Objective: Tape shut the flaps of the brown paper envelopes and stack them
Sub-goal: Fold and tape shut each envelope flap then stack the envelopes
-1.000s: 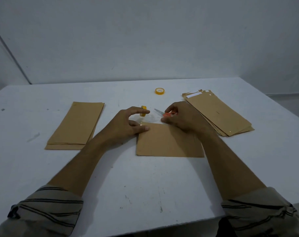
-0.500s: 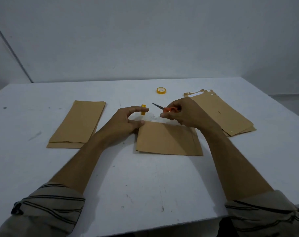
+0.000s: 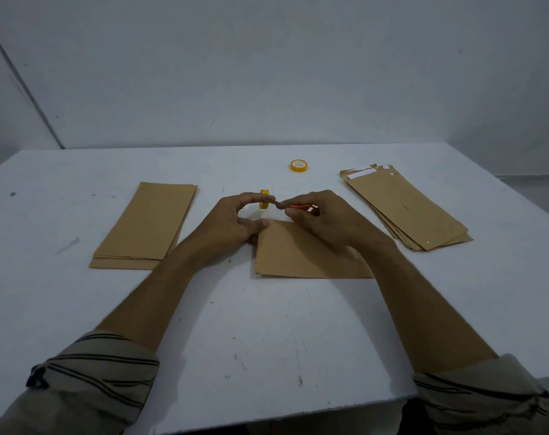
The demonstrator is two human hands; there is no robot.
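The right hand [image 3: 325, 222] has moved left since half a second ago. The scissors [image 3: 293, 207] pointed up and away then. Now their tip sits right by the left pointer finger.

On the far left, the left pile of envelopes [image 3: 147, 224] lies flat on the white table [image 3: 266, 340], well apart from the hands. Next comes the left hand [image 3: 232, 224]. Its pointer finger bends over like a little bridge, and its thumb lies straight on the top left corner of the envelope [image 3: 301, 257]. The yellow tape roll [image 3: 264, 199] stands on its edge just behind that fingertip. I cannot tell if the fingers really grip the roll.

The right hand's fingers are curled tight around the orange handles of the scissors. The blades look closed and point left at the roll. This hand hangs over the top edge of the envelope, which lies flat between both arms.

Further back, a second tape roll [image 3: 299, 166] lies flat by itself. On the far right is the right pile of envelopes [image 3: 405, 208], fanned out a bit.
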